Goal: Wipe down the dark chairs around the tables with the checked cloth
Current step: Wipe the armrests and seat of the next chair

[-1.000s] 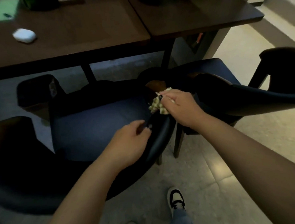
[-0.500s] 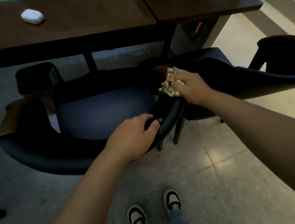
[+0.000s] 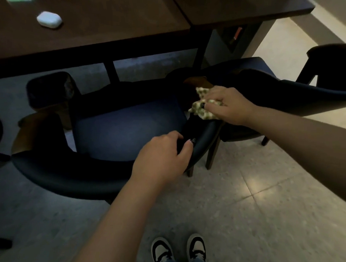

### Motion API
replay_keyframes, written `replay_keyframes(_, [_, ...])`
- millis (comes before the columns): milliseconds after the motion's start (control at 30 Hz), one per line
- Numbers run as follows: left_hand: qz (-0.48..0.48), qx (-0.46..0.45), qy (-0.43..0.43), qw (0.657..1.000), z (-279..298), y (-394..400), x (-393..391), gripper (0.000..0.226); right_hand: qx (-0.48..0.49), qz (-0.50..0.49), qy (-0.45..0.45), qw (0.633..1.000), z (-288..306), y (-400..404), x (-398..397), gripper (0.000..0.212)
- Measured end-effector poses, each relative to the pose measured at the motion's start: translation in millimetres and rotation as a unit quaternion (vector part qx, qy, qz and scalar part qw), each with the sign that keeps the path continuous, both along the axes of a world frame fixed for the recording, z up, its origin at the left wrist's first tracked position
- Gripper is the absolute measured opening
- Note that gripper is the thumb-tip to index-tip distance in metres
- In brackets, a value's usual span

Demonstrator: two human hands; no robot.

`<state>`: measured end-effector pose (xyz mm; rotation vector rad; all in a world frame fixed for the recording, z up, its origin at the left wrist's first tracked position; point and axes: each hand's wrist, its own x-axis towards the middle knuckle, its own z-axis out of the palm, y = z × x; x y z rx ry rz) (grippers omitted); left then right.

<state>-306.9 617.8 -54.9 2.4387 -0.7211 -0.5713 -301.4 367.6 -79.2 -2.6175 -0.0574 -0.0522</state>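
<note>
A dark chair [image 3: 116, 133] with a blue seat and curved padded back stands in front of me, facing the table. My left hand [image 3: 163, 155] grips the top of its backrest, fingers curled over the rim. My right hand [image 3: 226, 104] clutches the crumpled checked cloth [image 3: 201, 104] and presses it on the right arm of that chair, near its wooden end. A second dark chair [image 3: 285, 94] stands close on the right, its back almost touching the first.
Two dark wooden tables [image 3: 108, 24] run across the top, with a white case [image 3: 49, 19] on the left one. A third dark chair [image 3: 331, 64] is at the right edge. A dark bin [image 3: 51, 90] sits under the table. My shoes [image 3: 179, 251] stand on tiled floor.
My right hand has slid the cloth forward along the chair's right arm toward its wooden end. My left hand keeps its grip on the backrest. The view has shifted back slightly.
</note>
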Motion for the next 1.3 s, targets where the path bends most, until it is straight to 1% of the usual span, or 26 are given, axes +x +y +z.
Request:
replay_keyframes(67, [0.008, 0.0, -0.008, 1.0, 0.3, -0.6, -1.3, 0.038, 0.036, -0.032, -0.04, 0.998, -4.7, 6.1, -4.0, 0.046])
replay_keyframes(133, [0.019, -0.001, -0.009, 1.0, 0.8, -1.5, -2.2, 0.037, 0.053, -0.034, -0.092, 0.994, -5.3, 18.7, -14.4, 0.038])
replay_keyframes(200, [0.032, -0.007, -0.006, 0.999, 0.0, -2.7, -2.4, 0.036, 0.032, -0.009, -0.139, 0.99, -6.8, 33.6, -28.1, 0.033])
replay_keyframes(267, [0.045, -0.008, 0.002, 0.999, -1.0, -3.6, -1.8, 0.036, -0.001, 0.044, -0.156, 0.987, -6.4, 37.8, -35.1, 0.033])
replay_keyframes(333, [0.055, -0.009, 0.01, 0.998, -1.9, -4.4, -1.6, 0.035, -0.024, 0.082, -0.136, 0.987, -1.5, 24.1, -25.3, 0.038])
replay_keyframes(433, [0.071, -0.012, 0.009, 0.997, -2.6, -5.4, -2.0, 0.034, -0.025, 0.08, -0.064, 0.994, 6.2, 1.9, -3.0, 0.044])
replay_keyframes(467, [0.075, -0.012, 0.004, 0.997, -2.6, -5.9, -2.2, 0.033, -0.028, 0.097, -0.056, 0.993, 5.1, -3.5, 0.1, 0.048])
replay_keyframes(567, [0.082, -0.01, -0.007, 0.997, -2.3, -6.4, -3.1, 0.035, -0.066, 0.188, -0.057, 0.978, 0.2, -13.3, -2.2, 0.055])
replay_keyframes(633, [0.086, -0.014, -0.012, 0.996, -3.1, -6.4, -3.6, 0.036, -0.08, 0.214, -0.07, 0.971, -0.8, -17.4, -0.4, 0.054])
replay_keyframes(767, [0.08, -0.017, -0.021, 0.996, -3.0, -6.8, -4.0, 0.041, -0.07, 0.163, -0.125, 0.976, -4.1, -7.4, 4.3, 0.047])
replay_keyframes(967, [0.119, -0.033, -0.061, 0.991, -6.0, -4.5, -4.1, 0.032, -0.004, 0.071, -0.253, 0.965, -15.9, 22.5, -17.8, 0.037])
replay_keyframes(1100, [0.168, -0.085, -0.084, 0.978, -9.2, -1.3, 0.4, 0.027, 0.004, 0.048, -0.27, 0.962, -13.8, 43.4, -30.7, 0.038])
replay_keyframes(1200, [0.214, -0.119, -0.072, 0.967, -8.2, 9.7, 5.7, 0.025, -0.007, 0.014, -0.284, 0.959, -14.6, 71.1, -45.9, 0.041])
replay_keyframes(1233, [0.215, -0.118, -0.077, 0.966, -7.4, 17.6, 7.0, 0.025, -0.012, -0.002, -0.288, 0.958, -15.4, 83.8, -51.4, 0.041])
replay_keyframes(1300, [0.198, -0.086, -0.102, 0.971, -5.9, 40.6, 11.0, 0.027, -0.023, -0.033, -0.295, 0.955, -15.6, 113.2, -61.5, 0.04])
